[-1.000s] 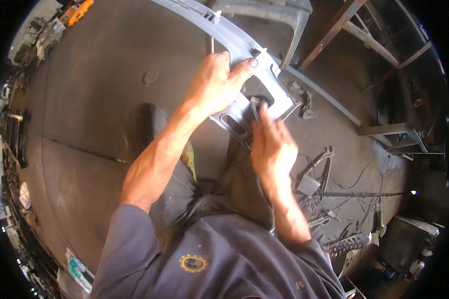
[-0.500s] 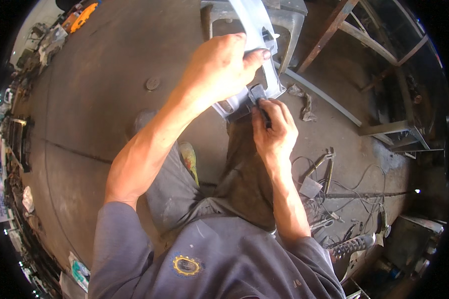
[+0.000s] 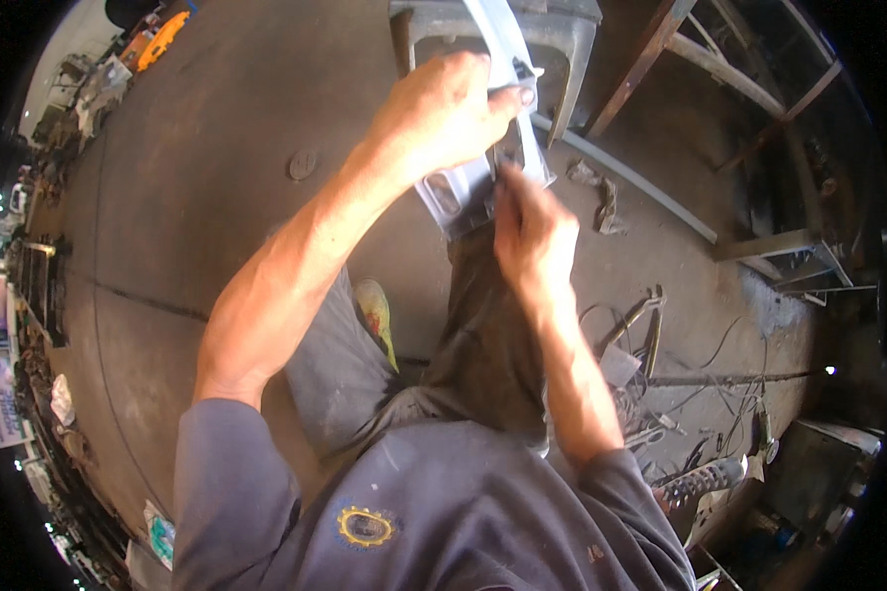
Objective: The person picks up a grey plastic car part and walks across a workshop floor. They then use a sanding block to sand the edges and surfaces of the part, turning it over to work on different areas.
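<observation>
A pale grey, elongated molded panel (image 3: 496, 30) with cutouts runs from the grey plastic stool (image 3: 572, 54) toward my knees, its lower end tilted. My left hand (image 3: 448, 113) grips the panel, thumb over its right edge. My right hand (image 3: 534, 231) is closed at the lower cutout, on what appears to be the small dark grey pad visible earlier; it is blurred and mostly covered by my fingers. My legs (image 3: 473, 325) are beneath the panel.
A rusty metal frame (image 3: 641, 64) and a long grey bar (image 3: 650, 187) lie right. Crumpled scrap (image 3: 601, 202), metal tools (image 3: 650, 325) and tangled cables (image 3: 710, 389) are on the floor (image 3: 197, 187). Assorted parts and an orange item (image 3: 163, 39) line the far left.
The panel has swung more upright, its upper end moving right over the stool. My left hand has risen with it. My right hand has shifted slightly upward at the cutout.
</observation>
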Demonstrator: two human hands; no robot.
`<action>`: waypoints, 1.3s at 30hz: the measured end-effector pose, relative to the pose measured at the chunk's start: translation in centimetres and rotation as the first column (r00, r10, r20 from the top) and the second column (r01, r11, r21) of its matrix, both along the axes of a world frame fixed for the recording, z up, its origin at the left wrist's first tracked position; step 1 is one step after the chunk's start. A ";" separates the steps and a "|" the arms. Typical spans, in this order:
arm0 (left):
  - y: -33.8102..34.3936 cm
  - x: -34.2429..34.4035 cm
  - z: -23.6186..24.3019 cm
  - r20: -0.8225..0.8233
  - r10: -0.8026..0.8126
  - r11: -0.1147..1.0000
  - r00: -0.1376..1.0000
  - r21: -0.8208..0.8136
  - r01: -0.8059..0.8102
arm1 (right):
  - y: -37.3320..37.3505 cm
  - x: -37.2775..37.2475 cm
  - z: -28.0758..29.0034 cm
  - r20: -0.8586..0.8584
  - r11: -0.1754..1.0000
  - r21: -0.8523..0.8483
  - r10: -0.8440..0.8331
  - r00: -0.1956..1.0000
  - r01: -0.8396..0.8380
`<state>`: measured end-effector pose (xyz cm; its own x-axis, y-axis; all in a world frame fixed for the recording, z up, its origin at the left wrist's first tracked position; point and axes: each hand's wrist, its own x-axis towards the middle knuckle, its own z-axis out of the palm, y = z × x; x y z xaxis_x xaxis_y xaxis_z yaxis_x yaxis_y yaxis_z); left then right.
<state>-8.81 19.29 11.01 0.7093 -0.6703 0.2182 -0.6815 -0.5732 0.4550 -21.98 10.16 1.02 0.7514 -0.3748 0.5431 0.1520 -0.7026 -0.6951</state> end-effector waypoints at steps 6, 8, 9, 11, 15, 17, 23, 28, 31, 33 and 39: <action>-0.8 0.7 -0.1 -0.063 0.024 0.998 0.998 0.060 -0.020 | 0.1 0.9 0.3 -0.034 0.996 0.026 -0.089 0.995 0.090; -0.7 1.0 -0.3 0.043 0.027 1.000 0.999 0.013 -0.027 | 1.2 -0.7 -0.3 -0.009 0.993 -0.065 -0.100 0.995 0.100; -0.6 0.7 -0.7 0.004 0.020 1.000 1.000 0.010 -0.020 | 1.8 -1.5 -0.5 -0.001 0.994 -0.043 -0.103 0.995 0.103; -0.6 1.2 -0.7 -0.032 0.021 0.998 0.999 0.067 -0.019 | 0.7 0.4 0.1 -0.035 0.993 0.071 -0.088 0.996 0.090; 0.0 1.5 -1.1 -0.058 0.047 0.998 0.997 -0.037 -0.049 | 0.8 -2.9 -0.3 -0.101 0.995 0.090 0.045 0.994 -0.036; 0.5 1.1 -1.6 -0.077 0.034 0.990 0.996 -0.134 -0.044 | 0.6 -6.1 -0.6 -0.039 0.970 0.230 0.097 0.995 -0.085; 0.8 -0.1 -1.0 -0.141 0.019 0.987 0.990 -0.157 -0.042 | 0.3 -2.6 0.0 0.007 0.992 0.102 -0.078 0.997 0.077; 1.7 -1.7 -1.6 -0.086 0.043 0.965 0.995 -0.256 -0.064 | 2.0 -2.2 0.6 -0.072 0.962 0.259 -0.070 0.995 0.087; 2.2 -2.3 -1.3 -0.177 0.025 0.946 0.984 -0.314 -0.080 | 3.3 0.2 2.9 0.040 0.949 0.312 -0.063 0.997 0.047; 3.0 -2.8 -1.4 -0.148 0.087 0.950 0.985 -0.286 -0.127 | 3.6 -0.4 2.8 0.010 0.963 0.269 -0.001 1.000 -0.002; 3.7 -4.0 -1.9 -0.035 0.123 0.932 0.992 -0.339 -0.127 | 5.3 -1.1 2.8 -0.001 0.900 0.436 -0.010 1.000 0.009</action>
<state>-12.78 22.98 9.13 0.7869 -0.4635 0.4074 -0.6071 -0.4633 0.6455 -23.10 15.45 3.78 0.7457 -0.5817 0.3250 0.1481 -0.3308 -0.9320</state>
